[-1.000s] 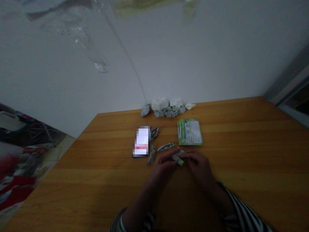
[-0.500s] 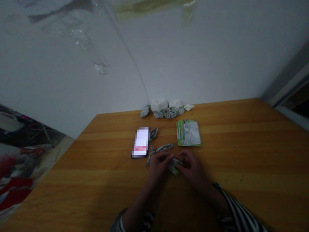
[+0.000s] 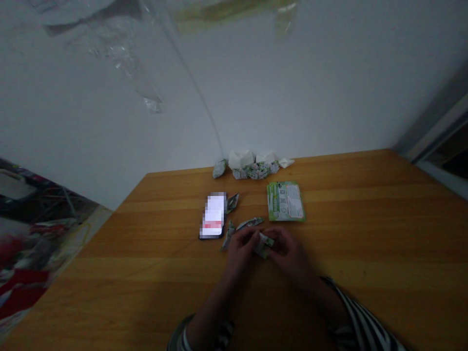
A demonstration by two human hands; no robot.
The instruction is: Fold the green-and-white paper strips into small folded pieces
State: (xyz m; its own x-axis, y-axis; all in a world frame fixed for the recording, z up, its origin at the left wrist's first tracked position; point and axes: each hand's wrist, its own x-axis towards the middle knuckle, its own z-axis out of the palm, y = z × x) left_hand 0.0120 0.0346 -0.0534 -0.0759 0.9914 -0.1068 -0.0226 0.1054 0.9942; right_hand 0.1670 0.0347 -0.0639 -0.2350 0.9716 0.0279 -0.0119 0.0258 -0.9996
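Both hands meet over the wooden table [image 3: 365,234] and pinch a small folded piece of green-and-white printed paper [image 3: 264,243]. My left hand [image 3: 242,253] grips its left end with the fingers curled. From the right, my right hand [image 3: 290,256] closes on the other end. Three folded paper boats lie just beyond my left hand: one [image 3: 250,223] in front, one [image 3: 228,235] by the phone's corner, one [image 3: 233,201] further back.
A phone [image 3: 213,214] with a lit screen lies left of the hands. A flat stack of green printed sheets [image 3: 285,201] lies behind the right hand. A heap of folded paper pieces [image 3: 252,164] sits at the table's far edge against the white wall.
Both hands shifted slightly left and toward me with the paper. The piece looks more compact now between the fingertips.
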